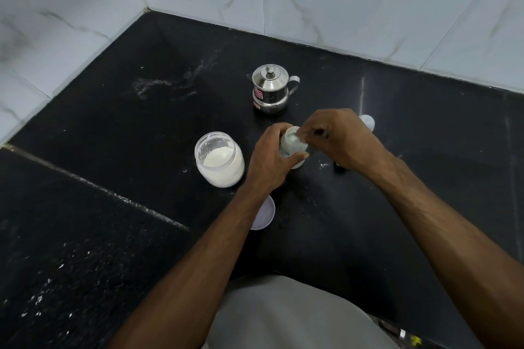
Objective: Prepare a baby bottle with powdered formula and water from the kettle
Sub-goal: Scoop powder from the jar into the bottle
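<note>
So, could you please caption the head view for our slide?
Left hand steadies the baby bottle while the right hand tips powder in.

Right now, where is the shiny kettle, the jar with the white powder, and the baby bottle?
kettle [270,87], head view, on its steel body just under the lid.
powder jar [219,160], head view, on the white powder seen through its open mouth.
baby bottle [292,141], head view, on its upper wall near the open mouth.

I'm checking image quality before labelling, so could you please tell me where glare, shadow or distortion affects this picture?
Head view: wide-angle bending curves the wall tiles and counter edges; a bright streak of glare crosses the counter right of the kettle, whose steel also shines; the hands shade the bottle; the near counter is dim; the powder jar reads clearly.
</note>
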Action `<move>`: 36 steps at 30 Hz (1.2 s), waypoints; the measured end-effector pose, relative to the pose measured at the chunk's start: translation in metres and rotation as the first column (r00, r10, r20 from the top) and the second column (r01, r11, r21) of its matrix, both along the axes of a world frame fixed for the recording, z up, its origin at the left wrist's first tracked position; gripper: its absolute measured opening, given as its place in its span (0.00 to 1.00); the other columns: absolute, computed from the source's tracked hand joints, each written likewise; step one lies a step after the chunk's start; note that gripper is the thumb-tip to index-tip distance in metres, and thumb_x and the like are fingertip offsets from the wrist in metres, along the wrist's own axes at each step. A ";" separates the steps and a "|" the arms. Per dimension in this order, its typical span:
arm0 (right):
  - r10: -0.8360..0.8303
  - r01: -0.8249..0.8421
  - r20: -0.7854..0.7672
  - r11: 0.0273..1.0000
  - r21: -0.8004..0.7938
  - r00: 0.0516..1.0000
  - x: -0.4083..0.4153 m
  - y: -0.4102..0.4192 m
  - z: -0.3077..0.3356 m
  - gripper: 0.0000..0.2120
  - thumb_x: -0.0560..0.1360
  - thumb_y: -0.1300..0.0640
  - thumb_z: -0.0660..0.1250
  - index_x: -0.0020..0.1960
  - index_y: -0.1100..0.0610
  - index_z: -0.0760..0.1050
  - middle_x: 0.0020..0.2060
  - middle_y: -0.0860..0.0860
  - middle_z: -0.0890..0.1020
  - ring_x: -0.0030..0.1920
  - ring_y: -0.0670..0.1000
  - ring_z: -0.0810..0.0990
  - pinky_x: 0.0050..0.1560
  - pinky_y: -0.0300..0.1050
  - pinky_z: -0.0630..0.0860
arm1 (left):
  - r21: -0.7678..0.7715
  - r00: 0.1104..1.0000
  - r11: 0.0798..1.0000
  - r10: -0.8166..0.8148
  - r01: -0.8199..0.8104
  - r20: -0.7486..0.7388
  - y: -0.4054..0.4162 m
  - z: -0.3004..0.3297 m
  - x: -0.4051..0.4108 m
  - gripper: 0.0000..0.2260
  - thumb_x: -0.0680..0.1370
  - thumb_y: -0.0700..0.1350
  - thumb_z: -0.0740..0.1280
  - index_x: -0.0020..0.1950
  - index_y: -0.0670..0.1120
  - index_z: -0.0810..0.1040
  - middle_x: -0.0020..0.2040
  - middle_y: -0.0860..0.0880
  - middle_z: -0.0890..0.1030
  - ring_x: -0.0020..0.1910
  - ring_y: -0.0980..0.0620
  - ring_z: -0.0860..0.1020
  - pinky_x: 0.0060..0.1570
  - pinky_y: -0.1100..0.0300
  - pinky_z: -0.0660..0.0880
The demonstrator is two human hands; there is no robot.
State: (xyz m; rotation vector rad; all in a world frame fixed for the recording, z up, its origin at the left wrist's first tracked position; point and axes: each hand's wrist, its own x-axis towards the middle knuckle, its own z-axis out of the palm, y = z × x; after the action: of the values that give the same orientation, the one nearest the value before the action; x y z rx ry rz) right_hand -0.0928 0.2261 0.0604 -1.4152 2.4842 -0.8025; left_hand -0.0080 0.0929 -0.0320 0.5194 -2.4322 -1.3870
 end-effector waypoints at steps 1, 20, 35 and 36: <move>0.023 -0.023 0.013 0.998 0.050 1.000 -0.001 0.000 0.000 0.08 0.76 0.62 0.70 0.53 0.59 0.83 0.51 0.55 0.84 0.49 0.53 0.83 0.53 0.49 0.79 | 0.002 1.000 1.000 -0.003 0.003 0.000 0.000 0.000 0.000 0.25 0.69 0.48 0.78 0.62 0.49 0.73 0.59 0.51 0.77 0.57 0.53 0.77 0.59 0.50 0.76; -0.222 0.268 0.184 0.922 -0.278 0.957 0.001 0.011 -0.016 0.05 0.76 0.61 0.71 0.51 0.57 0.83 0.45 0.46 0.83 0.44 0.37 0.80 0.44 0.25 0.72 | 0.025 1.000 1.000 -0.005 0.004 0.029 0.001 0.003 -0.001 0.27 0.69 0.45 0.79 0.64 0.45 0.73 0.62 0.48 0.77 0.61 0.51 0.76 0.63 0.49 0.74; -0.218 0.580 0.653 0.706 -0.407 0.725 -0.005 0.017 -0.019 0.05 0.75 0.63 0.71 0.51 0.61 0.82 0.41 0.56 0.85 0.39 0.50 0.85 0.41 0.41 0.82 | 0.132 0.996 0.991 0.005 -0.017 0.088 -0.002 -0.008 0.007 0.37 0.68 0.47 0.80 0.72 0.47 0.66 0.68 0.49 0.74 0.66 0.52 0.73 0.67 0.51 0.72; -0.210 0.601 0.680 0.688 -0.407 0.702 -0.005 0.016 -0.019 0.06 0.75 0.63 0.71 0.51 0.61 0.82 0.41 0.56 0.85 0.39 0.50 0.85 0.41 0.41 0.82 | 0.120 0.995 0.992 0.018 -0.030 0.094 -0.002 -0.009 0.010 0.37 0.68 0.48 0.80 0.72 0.48 0.66 0.67 0.49 0.74 0.65 0.53 0.73 0.66 0.52 0.72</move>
State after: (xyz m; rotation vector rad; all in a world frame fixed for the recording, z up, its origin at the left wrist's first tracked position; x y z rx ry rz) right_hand -0.0977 0.2425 0.0417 -0.4706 2.1112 -1.9452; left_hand 0.0019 0.0910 -0.0412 0.6531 -2.4146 -1.5403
